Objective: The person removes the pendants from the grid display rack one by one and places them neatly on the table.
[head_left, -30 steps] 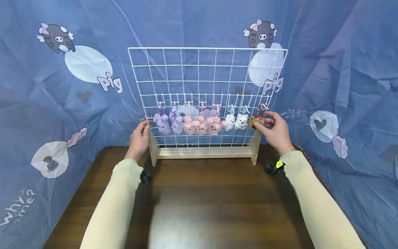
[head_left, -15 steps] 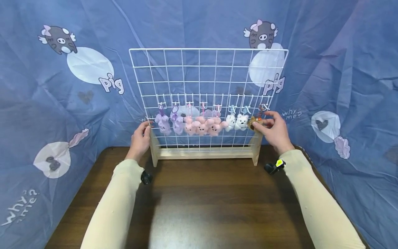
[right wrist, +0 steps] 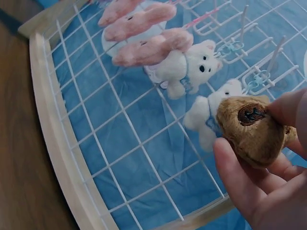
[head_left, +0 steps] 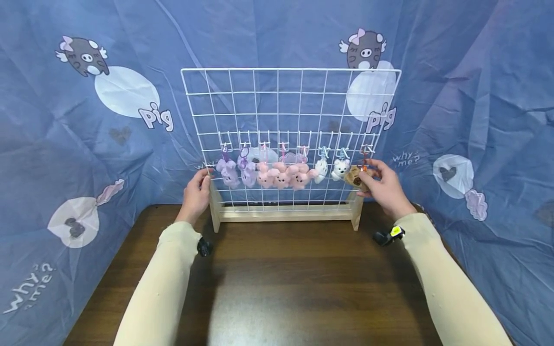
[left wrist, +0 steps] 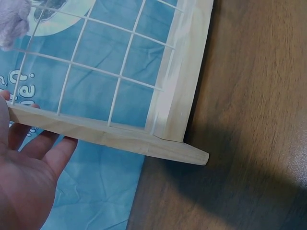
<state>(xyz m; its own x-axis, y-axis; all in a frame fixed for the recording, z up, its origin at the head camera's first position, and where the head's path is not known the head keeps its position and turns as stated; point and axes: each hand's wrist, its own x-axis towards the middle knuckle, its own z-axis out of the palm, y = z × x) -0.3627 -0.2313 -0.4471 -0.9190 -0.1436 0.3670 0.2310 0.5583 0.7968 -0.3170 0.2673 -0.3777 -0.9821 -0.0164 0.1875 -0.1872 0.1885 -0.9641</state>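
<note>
A white wire grid rack (head_left: 326, 70) stands upright on a wooden base (head_left: 283, 214). At the rack's left, my left hand (head_left: 196, 194) grips the wooden side post (left wrist: 105, 135), fingers behind it. My right hand (head_left: 387, 190) pinches a brown plush keychain (right wrist: 252, 132), whose round dark-brown patch shows in the right wrist view. A reddish strap (head_left: 366, 150) runs from it up to the rightmost hook. Beside it hangs a white bear plush (head_left: 341, 169), with another white plush (head_left: 321, 170) further left. Part of the brown plush is hidden by my fingers.
Several pink plush keychains (head_left: 281, 177) hang mid-row, with two purple ones (head_left: 229, 174) at the left end. The rack stands near the back of a brown wooden table (head_left: 294, 278). Blue printed cloth (head_left: 277, 29) surrounds the back and sides.
My right hand has moved slightly down and right, turning the brown plush so its round dark patch shows. The white bear next to it has shifted a little. My left hand stays on the post.
</note>
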